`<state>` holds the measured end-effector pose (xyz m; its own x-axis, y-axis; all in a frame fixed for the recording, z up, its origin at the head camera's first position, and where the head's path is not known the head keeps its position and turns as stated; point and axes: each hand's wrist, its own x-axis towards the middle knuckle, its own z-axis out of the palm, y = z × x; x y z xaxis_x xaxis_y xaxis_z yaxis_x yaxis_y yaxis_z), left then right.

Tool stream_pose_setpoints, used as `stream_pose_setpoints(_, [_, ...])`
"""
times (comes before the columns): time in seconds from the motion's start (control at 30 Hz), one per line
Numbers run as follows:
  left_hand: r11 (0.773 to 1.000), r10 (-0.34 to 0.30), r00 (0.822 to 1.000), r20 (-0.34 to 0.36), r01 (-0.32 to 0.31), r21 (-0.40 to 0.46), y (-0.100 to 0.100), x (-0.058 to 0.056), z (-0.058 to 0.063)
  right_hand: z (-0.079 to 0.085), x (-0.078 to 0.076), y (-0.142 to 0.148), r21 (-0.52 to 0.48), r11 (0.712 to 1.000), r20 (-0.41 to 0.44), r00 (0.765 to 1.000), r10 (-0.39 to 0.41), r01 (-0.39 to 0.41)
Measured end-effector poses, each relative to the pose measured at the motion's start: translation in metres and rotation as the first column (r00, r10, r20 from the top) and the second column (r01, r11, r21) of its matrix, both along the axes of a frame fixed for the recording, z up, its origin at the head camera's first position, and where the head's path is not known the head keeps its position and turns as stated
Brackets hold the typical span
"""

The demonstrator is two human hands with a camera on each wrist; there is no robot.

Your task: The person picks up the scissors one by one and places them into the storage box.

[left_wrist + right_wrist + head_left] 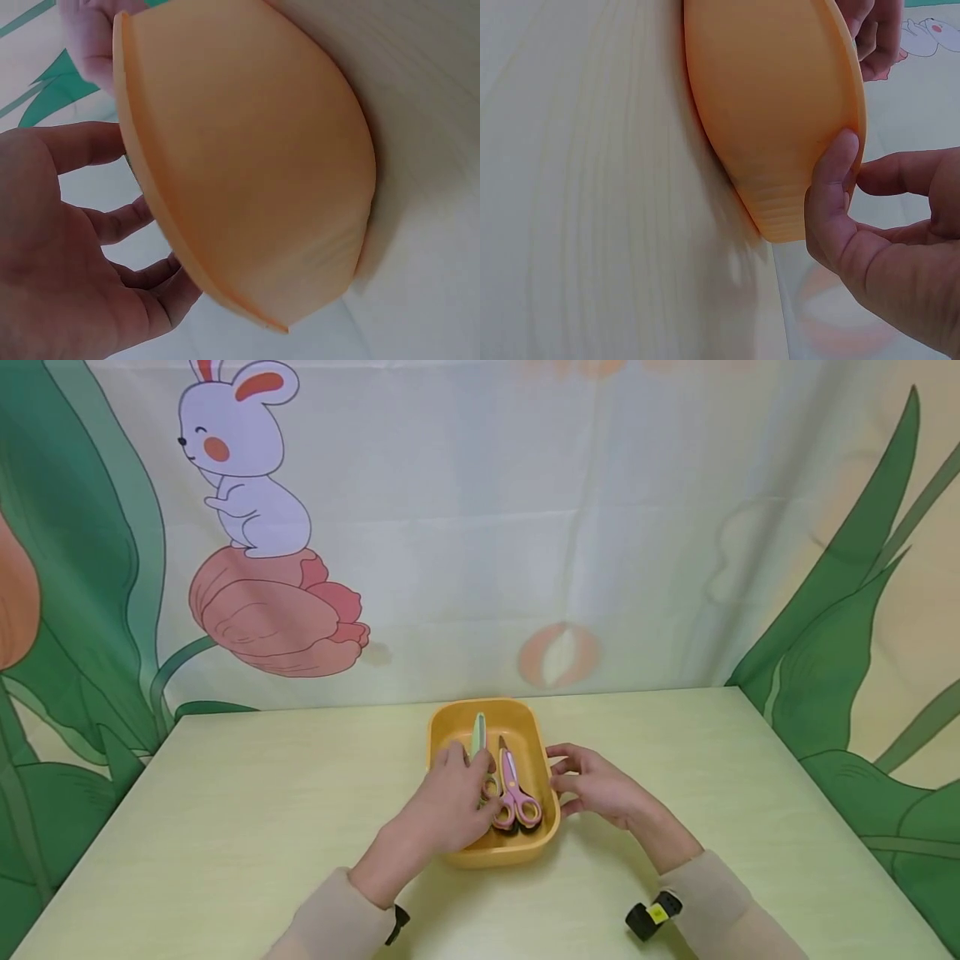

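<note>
A yellow plastic basket (495, 857) stands on the table. Inside lie pink-handled scissors (510, 783), and beside them is a light green blade (478, 733), apparently of a second pair, partly covered by my left hand (453, 797). That hand reaches over the near left part of the basket. In the left wrist view its fingertips pass behind the rim, so whether they grip the green pair is hidden. At the basket's right side my right hand (596, 785) holds the rim. The right wrist view has its thumb (832, 180) on the outer wall and a finger at the rim.
The pale wooden table (262, 810) extends around the basket. Behind it hangs a cloth backdrop (465, 527) with a rabbit, flowers and leaves. Each wrist wears a black device, the right one (652, 917) bearing a yellow mark.
</note>
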<state>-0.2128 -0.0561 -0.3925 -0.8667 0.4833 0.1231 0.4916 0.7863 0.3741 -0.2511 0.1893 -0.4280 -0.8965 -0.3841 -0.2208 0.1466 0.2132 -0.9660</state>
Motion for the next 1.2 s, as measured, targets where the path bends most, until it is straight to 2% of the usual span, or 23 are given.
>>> stream_pose_setpoints(0.17, [1.000, -0.015, 0.999, 0.050, 0.016, -0.017, 0.009, -0.001, -0.003, 0.000, 0.000, 0.000, 0.001, 1.000, -0.001, 1.000, 0.000, 0.000])
stream_pose_setpoints(0.33, [0.999, 0.004, 0.998, 0.061, -0.001, -0.051, 0.014, -0.004, -0.005, 0.000, 0.000, -0.001, 0.004, 1.000, -0.003, 1.000, -0.001, 0.001])
stream_pose_setpoints(0.57, [0.988, 0.056, 0.997, 0.048, -0.049, -0.145, 0.015, -0.005, -0.010, 0.000, -0.001, -0.001, 0.011, 1.000, -0.003, 1.000, -0.001, 0.001])
stream_pose_setpoints(0.77, [0.982, 0.053, 0.998, 0.022, -0.048, -0.185, 0.014, -0.007, -0.013, 0.001, -0.001, -0.001, 0.013, 1.000, 0.000, 1.000, -0.005, 0.005])
stream_pose_setpoints(1.2, [0.988, 0.024, 0.996, 0.084, -0.011, -0.156, 0.030, -0.010, -0.011, -0.002, 0.000, 0.001, -0.003, 1.000, -0.013, 1.000, 0.011, -0.011])
